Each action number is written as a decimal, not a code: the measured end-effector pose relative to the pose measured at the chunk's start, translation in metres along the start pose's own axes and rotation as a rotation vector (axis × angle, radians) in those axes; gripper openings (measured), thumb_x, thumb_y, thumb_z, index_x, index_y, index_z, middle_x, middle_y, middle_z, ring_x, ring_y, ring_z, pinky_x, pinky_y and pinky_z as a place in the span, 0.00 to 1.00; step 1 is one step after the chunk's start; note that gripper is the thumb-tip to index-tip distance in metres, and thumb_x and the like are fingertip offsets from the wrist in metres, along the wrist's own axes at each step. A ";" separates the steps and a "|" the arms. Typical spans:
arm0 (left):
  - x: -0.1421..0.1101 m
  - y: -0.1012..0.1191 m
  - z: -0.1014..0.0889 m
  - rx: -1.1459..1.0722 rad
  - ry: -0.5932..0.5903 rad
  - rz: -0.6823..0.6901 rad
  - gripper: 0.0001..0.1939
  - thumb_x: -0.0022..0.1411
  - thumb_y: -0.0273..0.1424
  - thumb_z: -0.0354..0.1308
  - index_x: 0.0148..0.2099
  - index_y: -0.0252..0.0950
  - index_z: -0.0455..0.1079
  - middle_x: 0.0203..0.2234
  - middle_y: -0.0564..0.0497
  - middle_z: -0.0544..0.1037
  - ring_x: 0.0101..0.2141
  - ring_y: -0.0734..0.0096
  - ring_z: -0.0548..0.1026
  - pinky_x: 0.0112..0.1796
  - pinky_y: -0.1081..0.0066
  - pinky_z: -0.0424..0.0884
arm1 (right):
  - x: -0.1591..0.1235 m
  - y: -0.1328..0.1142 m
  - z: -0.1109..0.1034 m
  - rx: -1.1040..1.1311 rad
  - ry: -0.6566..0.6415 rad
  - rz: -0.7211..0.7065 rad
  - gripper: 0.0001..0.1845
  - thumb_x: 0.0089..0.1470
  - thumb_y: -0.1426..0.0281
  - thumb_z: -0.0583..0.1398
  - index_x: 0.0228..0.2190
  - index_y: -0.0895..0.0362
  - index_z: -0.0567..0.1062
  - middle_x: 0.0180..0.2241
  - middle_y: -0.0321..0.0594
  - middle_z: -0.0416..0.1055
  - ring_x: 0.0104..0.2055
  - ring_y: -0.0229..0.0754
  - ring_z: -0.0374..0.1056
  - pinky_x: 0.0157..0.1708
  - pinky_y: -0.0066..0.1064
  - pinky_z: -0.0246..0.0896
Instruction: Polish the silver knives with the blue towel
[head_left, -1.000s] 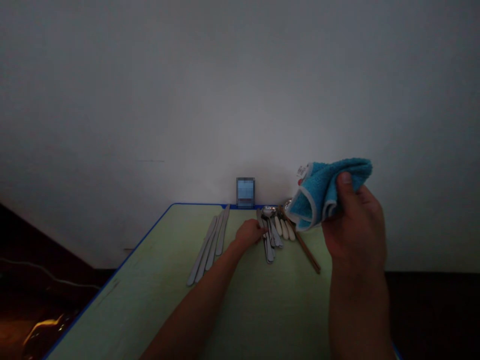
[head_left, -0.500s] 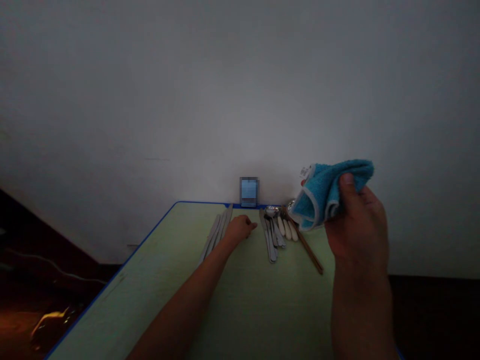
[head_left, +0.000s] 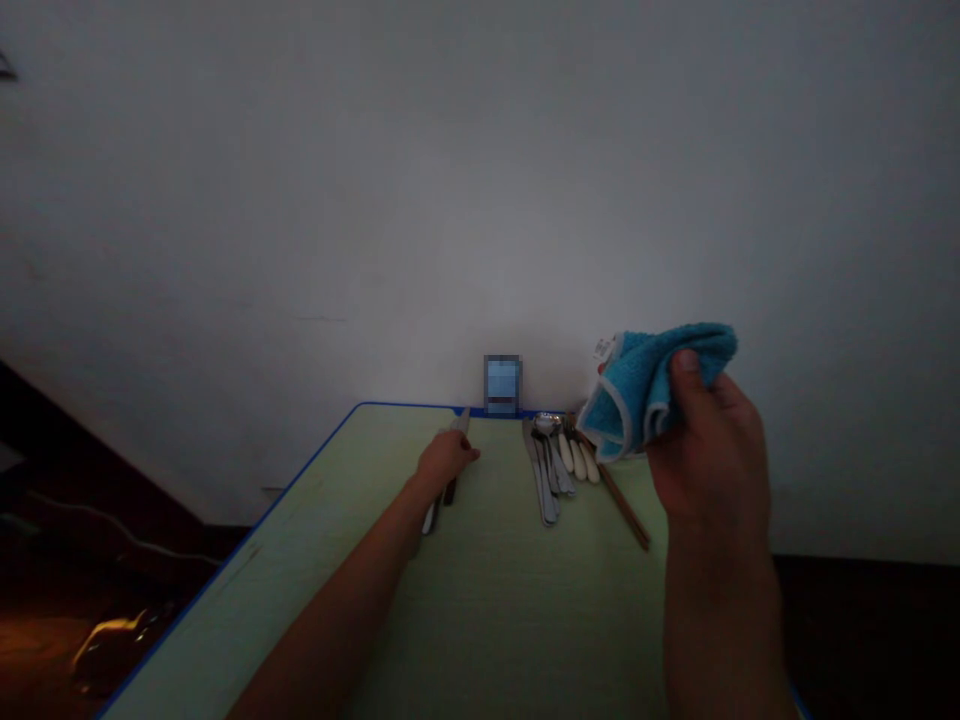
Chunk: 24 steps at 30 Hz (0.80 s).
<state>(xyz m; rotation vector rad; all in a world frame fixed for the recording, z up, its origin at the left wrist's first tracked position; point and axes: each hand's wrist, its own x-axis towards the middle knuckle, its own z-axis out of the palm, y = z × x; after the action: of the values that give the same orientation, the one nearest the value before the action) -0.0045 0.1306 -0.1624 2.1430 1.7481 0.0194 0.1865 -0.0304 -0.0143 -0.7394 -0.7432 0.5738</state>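
Two hands were out over the green table [head_left: 300, 520]! The left hand [head_left: 446, 465] sat with its fingers curled over the table knives [head_left: 430, 518], though whether it gripped them, you couldn't tell. The right hand [head_left: 709, 450] was up in the air, closed tight on a bunched blue towel [head_left: 645, 395], which hung above the spoons [head_left: 547, 470] and a wooden chopstick [head_left: 622, 505].

No words can be read: the small white tag [head_left: 602, 348] on the blue terry towel [head_left: 645, 392] carries only tiny marks (too small to make out), and the pixelated blue square [head_left: 502, 385] beyond the table [head_left: 300, 560] is blurred.
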 end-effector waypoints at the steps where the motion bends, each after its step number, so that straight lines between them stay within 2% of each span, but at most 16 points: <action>1: -0.001 -0.001 -0.001 0.010 -0.001 -0.012 0.14 0.64 0.36 0.54 0.47 0.33 0.68 0.43 0.46 0.73 0.42 0.65 0.73 0.43 0.59 0.70 | 0.000 0.000 0.000 -0.003 -0.001 -0.003 0.06 0.53 0.65 0.60 0.28 0.52 0.76 0.29 0.33 0.77 0.31 0.39 0.74 0.34 0.36 0.72; 10: -0.013 -0.005 -0.007 0.091 0.017 -0.130 0.16 0.63 0.36 0.54 0.50 0.33 0.67 0.45 0.45 0.72 0.42 0.64 0.73 0.42 0.59 0.71 | 0.002 0.002 -0.002 -0.038 -0.003 0.007 0.06 0.53 0.64 0.60 0.28 0.49 0.77 0.31 0.34 0.78 0.32 0.41 0.74 0.34 0.38 0.73; 24: -0.009 -0.002 -0.002 0.176 0.034 -0.152 0.16 0.64 0.35 0.54 0.51 0.33 0.66 0.46 0.45 0.72 0.42 0.64 0.73 0.42 0.59 0.71 | -0.001 0.000 -0.001 -0.025 -0.031 0.006 0.07 0.54 0.63 0.59 0.30 0.51 0.76 0.32 0.34 0.78 0.33 0.41 0.74 0.37 0.38 0.71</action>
<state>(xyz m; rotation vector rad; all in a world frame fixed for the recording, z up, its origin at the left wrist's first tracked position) -0.0088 0.1229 -0.1591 2.1324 1.9951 -0.1438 0.1865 -0.0309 -0.0151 -0.7571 -0.7786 0.5833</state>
